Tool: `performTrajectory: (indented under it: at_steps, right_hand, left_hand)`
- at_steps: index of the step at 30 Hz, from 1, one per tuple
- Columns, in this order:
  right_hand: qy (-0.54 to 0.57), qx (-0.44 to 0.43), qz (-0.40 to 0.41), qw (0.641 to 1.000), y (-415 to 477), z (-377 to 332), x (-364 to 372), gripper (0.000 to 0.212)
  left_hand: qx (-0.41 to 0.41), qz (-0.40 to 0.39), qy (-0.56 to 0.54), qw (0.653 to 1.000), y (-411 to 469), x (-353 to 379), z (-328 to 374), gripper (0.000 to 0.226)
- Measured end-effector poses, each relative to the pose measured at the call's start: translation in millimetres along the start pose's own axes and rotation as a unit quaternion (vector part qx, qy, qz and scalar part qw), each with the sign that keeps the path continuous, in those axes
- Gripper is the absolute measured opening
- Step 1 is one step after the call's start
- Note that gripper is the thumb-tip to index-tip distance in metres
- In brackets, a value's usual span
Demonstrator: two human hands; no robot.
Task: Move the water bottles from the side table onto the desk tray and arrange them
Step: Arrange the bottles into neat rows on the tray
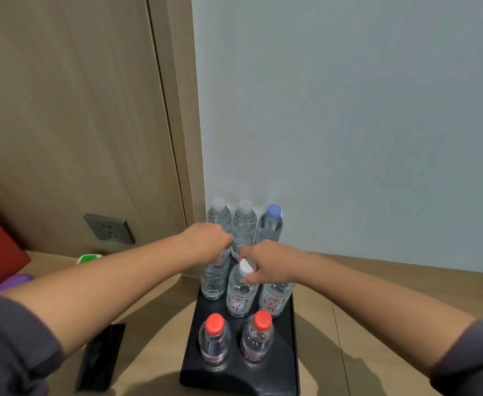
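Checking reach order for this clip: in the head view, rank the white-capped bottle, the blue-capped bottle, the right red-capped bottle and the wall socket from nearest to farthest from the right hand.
From the right hand:
1. White-capped bottle, under its fingers, middle row of the black tray.
2. Blue-capped bottle, back right, by the wall.
3. Right red-capped bottle, front row.
4. Wall socket, far left.

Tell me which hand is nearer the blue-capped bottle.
Right. The right hand sits just below the blue-capped bottle; the left hand is farther left, past another bottle.
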State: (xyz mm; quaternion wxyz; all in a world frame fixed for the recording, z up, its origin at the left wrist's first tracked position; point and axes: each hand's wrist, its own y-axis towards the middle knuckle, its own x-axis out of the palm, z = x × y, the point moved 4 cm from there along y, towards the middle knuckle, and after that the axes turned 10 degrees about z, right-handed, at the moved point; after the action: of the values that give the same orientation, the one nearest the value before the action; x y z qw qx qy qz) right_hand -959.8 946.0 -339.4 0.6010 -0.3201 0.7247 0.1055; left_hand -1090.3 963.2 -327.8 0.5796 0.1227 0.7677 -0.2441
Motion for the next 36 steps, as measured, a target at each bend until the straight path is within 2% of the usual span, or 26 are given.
performTrajectory:
  at_steps: [6,12,18,24,28,31,36]
  right_hand:
    - [-0.052,-0.006,0.06,0.997,6.0,7.7,-2.0,0.032]
    - [-0.044,0.038,0.079,0.995,18.7,19.5,-8.5,0.039]
    - [-0.019,0.082,0.115,0.99,40.7,26.5,-16.0,0.039]
    - [0.004,0.062,0.129,0.99,53.3,22.6,-19.5,0.039]
    - [-0.009,0.049,0.127,0.991,49.2,24.7,-19.7,0.038]
    - [-0.011,0.041,0.134,0.99,47.0,25.2,-18.7,0.036]
    - [-0.014,0.072,0.142,0.987,44.5,30.4,-12.2,0.033]
  left_hand:
    - [0.013,0.009,0.014,1.0,20.3,-10.1,-3.0,0.028]
    - [-0.002,0.034,0.045,0.998,36.1,-16.9,-12.1,0.039]
    - [-0.018,0.027,0.045,0.998,38.4,-16.2,-17.4,0.035]
    - [-0.061,0.019,0.009,0.998,36.5,-9.8,-21.5,0.027]
    - [-0.062,0.026,0.001,0.998,36.9,-7.8,-17.5,0.02]
    - [-0.068,0.044,0.002,0.997,38.0,-5.3,-14.7,0.023]
    - [-0.091,0.056,-0.043,0.993,31.6,11.7,-11.7,0.022]
